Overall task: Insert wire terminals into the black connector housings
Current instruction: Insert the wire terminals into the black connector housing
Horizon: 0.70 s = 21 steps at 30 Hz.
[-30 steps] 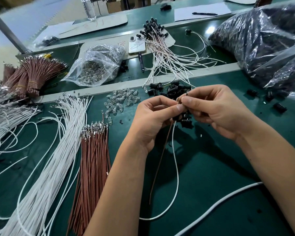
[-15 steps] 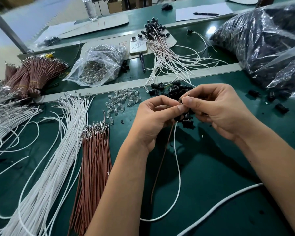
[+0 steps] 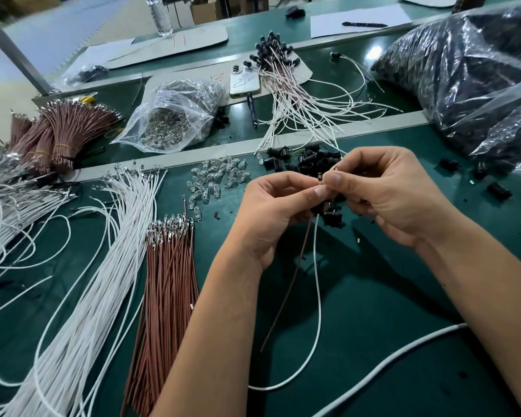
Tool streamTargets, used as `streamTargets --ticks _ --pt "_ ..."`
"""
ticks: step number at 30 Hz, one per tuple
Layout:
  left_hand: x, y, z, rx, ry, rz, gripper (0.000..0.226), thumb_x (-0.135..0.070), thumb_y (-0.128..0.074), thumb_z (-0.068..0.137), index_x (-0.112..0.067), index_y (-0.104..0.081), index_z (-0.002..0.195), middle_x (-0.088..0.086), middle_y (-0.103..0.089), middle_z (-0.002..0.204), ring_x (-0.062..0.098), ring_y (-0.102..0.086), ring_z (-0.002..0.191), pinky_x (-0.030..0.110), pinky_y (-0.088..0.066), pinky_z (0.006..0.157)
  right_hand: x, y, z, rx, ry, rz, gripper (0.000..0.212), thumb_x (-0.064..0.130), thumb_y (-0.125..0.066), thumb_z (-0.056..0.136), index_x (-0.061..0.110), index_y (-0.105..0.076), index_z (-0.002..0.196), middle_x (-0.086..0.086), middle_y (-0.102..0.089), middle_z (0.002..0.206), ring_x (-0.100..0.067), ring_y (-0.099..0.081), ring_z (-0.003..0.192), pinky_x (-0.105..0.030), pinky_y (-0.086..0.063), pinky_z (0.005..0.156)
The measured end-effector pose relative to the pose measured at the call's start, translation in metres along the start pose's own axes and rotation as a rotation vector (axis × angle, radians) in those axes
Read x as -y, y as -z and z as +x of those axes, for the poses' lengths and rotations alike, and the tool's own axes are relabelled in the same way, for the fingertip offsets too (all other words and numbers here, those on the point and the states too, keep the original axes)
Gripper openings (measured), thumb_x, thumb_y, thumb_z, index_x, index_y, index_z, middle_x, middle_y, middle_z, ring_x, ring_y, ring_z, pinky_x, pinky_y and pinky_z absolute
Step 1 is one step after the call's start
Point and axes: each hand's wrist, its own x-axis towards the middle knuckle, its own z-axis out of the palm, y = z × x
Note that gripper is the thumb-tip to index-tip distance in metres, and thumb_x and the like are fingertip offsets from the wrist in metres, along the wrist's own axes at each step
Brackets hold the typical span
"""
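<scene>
Head view shows your two hands close together over the green counter (image 3: 373, 341), fingertips almost touching. The risk from here is that a small metal end could bend or miss its hole if you push it in crooked, or go into the wrong hole. A wire could also slip out of your pinch, because the ends are tiny and your fingers hide most of them. Your left hand (image 3: 278, 210) is curled, and its thumb and first finger pinch the tops of the brown wire (image 3: 295, 275) and the white wire (image 3: 318, 296), which hang down from it to the counter. Your right hand (image 3: 394, 191) is curled too, and its thumb and finger pinch at the metal terminals (image 3: 321, 176) right where the hands meet. A black housing (image 3: 319, 209) seems to sit under your fingers, but you cover it, so I cannot tell how far in the ends are. Just behind your hands lies the pile of loose black housings (image 3: 301, 161). To the left of it are small clear bulbs (image 3: 217, 179). Nearer you on the left lie the bundle of brown wires (image 3: 166, 284) and the long white wires (image 3: 103, 266). Farther back are finished wire sets (image 3: 286, 85) and a clear bag of metal parts (image 3: 175, 115).
</scene>
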Motion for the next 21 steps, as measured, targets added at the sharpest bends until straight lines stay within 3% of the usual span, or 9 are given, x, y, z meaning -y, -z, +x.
streamTargets --ticks 10,16,21 --pt "0.0035 0.0015 0.0028 -0.008 -0.022 0.010 0.026 -0.005 -0.076 0.077 0.009 -0.072 0.099 0.018 -0.073 0.084 0.021 -0.069 0.071 0.024 -0.057 0.067 0.0007 0.0035 0.0010 -0.003 -0.024 -0.004 0.022 0.029 -0.090 0.058 0.018 -0.072 0.063 -0.006 -0.068 0.065 -0.008 -0.041 0.044 -0.017 -0.029 0.039" --pt "0.0035 0.0014 0.0034 -0.023 -0.072 0.033 0.011 0.001 -0.072 0.085 0.007 -0.073 0.094 0.014 -0.074 0.079 0.018 -0.070 0.068 0.021 -0.055 0.063 0.0006 0.0041 0.0004 0.004 -0.036 -0.007 0.021 0.030 -0.089 0.061 0.015 -0.077 0.070 -0.010 -0.070 0.068 -0.006 -0.043 0.044 -0.015 -0.030 0.038" --pt "-0.0015 0.0014 0.0056 -0.121 -0.085 -0.171 0.012 -0.007 -0.072 0.077 0.000 -0.074 0.087 0.011 -0.076 0.081 0.017 -0.068 0.068 0.026 -0.059 0.067 -0.0030 -0.0027 0.0000 0.016 -0.068 -0.080 0.030 0.044 -0.079 0.076 0.015 -0.078 0.082 -0.003 -0.063 0.069 -0.007 -0.048 0.049 -0.016 -0.031 0.035"
